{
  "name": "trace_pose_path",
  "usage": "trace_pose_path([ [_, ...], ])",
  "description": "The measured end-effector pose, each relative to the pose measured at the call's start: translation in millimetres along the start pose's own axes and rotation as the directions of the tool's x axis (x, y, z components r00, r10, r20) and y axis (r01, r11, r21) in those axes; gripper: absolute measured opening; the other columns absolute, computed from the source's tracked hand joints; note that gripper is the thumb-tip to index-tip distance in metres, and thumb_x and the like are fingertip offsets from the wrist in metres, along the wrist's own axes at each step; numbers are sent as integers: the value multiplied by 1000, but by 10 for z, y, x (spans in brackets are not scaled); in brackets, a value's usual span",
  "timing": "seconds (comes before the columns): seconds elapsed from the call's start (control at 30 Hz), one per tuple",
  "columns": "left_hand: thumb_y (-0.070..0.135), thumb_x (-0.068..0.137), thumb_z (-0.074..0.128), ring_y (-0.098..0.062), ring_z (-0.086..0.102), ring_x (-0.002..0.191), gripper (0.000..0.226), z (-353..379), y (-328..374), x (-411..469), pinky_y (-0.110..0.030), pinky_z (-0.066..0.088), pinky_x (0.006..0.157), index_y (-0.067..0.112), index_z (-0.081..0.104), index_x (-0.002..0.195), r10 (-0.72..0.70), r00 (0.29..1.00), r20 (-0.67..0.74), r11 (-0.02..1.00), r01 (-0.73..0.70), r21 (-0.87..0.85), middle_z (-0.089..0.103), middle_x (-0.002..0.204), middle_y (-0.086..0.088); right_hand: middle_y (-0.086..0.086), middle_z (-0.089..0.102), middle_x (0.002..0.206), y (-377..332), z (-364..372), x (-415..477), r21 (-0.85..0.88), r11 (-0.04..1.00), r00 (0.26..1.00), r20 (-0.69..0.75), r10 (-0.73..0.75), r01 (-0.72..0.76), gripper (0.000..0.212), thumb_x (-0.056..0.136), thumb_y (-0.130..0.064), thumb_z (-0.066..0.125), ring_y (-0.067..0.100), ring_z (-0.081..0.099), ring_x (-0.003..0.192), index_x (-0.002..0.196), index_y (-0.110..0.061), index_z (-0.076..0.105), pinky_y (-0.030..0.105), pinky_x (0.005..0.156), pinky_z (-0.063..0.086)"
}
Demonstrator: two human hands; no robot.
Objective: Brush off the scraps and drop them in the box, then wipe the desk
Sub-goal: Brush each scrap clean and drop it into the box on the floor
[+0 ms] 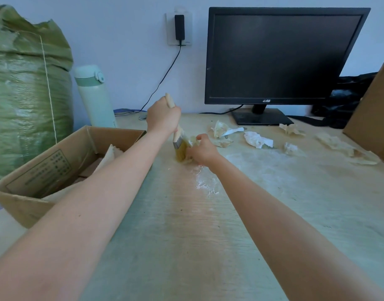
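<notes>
My left hand [163,119] grips the wooden handle of a flat paintbrush [179,146], bristles down on the pale wooden desk [186,224]. My right hand [201,149] is closed on a crumpled paper scrap [192,141] pressed against the bristles. More crumpled scraps lie to the right: one [221,129] near the monitor base, a white one [257,139], a small one [291,148] and a flat one [347,148]. White powder [206,183] is smeared on the desk below my right hand. An open cardboard box [47,168] with scraps inside stands at the left.
A black monitor [280,55] stands at the back, a mint bottle [95,96] and a large green woven sack [28,90] at the left. A second cardboard box [373,118] and a black bag [347,98] are at the right. A charger cable [165,77] hangs from the wall.
</notes>
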State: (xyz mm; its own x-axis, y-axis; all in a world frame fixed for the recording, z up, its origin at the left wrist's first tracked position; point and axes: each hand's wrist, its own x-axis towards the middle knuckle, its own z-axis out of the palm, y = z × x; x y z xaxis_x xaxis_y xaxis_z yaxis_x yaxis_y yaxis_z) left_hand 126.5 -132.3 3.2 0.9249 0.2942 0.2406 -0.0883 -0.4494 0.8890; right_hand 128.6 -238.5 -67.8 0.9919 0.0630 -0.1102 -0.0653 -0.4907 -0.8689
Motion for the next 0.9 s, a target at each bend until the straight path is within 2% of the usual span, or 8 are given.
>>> trace_pose_path([
  [0.1,15,85,48,-33,65,74,18,19,-5,9,-45,55,86,22,48,68,14,1000,19,1000,-13,-9,52,76,7,8,47,99,35,32,20,-49,998,999,-26,-43,42,58,86,-10,52,24,49,85,138,-9,28,28,61,41],
  [0.23,12,83,50,-23,62,62,21,-19,43,63,-43,57,83,25,51,66,-2,1000,15,997,4,-72,54,75,7,12,58,102,109,-25,81,-41,996,982,-171,-80,75,43,90,-12,47,23,53,81,132,-12,38,31,65,42],
  [0.33,14,81,51,-30,65,79,21,-112,83,162,-43,56,84,26,50,64,42,996,-76,997,-46,-58,55,80,5,10,60,106,150,-99,133,-27,998,970,-236,-66,61,43,89,-14,46,22,52,78,132,-14,40,30,62,41],
  [0.47,12,83,49,-21,55,84,26,-157,9,278,-29,46,77,26,45,62,132,972,-194,991,-127,38,53,74,10,-1,50,82,164,-139,194,-42,999,970,-241,-33,24,46,88,-13,45,22,50,80,133,-7,38,29,56,43],
  [0.6,6,85,47,-14,49,86,18,-46,-177,233,-22,34,72,20,56,77,197,971,-134,978,-185,98,57,86,7,0,46,82,167,-122,216,-56,997,974,-224,29,-43,53,89,-13,45,24,50,85,140,-6,32,33,69,46],
  [0.73,10,87,49,-18,53,93,13,66,-282,194,-27,38,81,20,57,81,140,987,-72,987,-133,94,60,91,3,9,54,95,136,-131,216,-39,997,975,-216,59,-69,53,88,-15,46,30,59,97,139,-6,34,37,78,52],
  [0.83,14,87,51,-21,56,96,15,99,-244,199,-29,45,86,22,57,76,111,992,-67,993,-107,54,61,85,4,11,57,93,100,-130,211,8,998,983,-171,62,-61,33,86,-13,47,30,62,83,119,-6,50,34,68,52],
  [0.9,15,86,53,-21,56,90,22,117,-216,185,-39,51,90,27,53,67,65,995,-79,997,-68,-37,54,73,11,13,56,93,80,-100,195,51,997,990,-131,56,-49,15,85,-11,48,33,63,90,100,-8,50,39,76,56],
])
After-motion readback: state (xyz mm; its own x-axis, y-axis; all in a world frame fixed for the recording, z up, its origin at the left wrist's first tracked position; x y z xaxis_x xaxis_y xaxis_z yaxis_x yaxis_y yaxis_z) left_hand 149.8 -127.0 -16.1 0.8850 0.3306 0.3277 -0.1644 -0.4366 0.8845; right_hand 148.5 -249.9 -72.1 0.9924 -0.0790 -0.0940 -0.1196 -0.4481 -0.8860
